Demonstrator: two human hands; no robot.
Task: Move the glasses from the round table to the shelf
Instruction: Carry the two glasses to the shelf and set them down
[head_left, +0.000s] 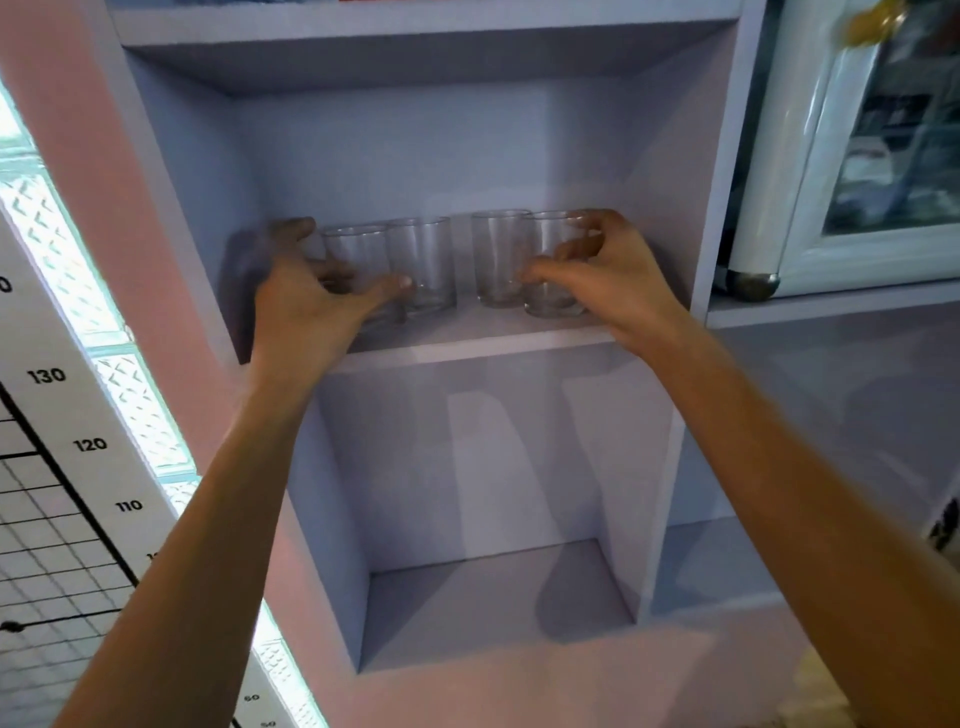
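Observation:
Several clear drinking glasses stand in a row on a pale lilac shelf board (467, 348). My left hand (306, 306) wraps the leftmost glass (356, 254), thumb tip touching the glass beside it (423, 260). My right hand (608, 275) grips the rightmost glass (553, 265), fingers over its rim and thumb on its near side. Another glass (498, 254) stands just left of it, untouched. Both held glasses rest upright on the board. The round table is out of view.
The shelf unit has a lower compartment (493, 592) under the glasses and another board above. A white-framed glass-door cabinet (862, 156) stands to the right. A height chart (57, 467) and glass-block strip run down the left wall.

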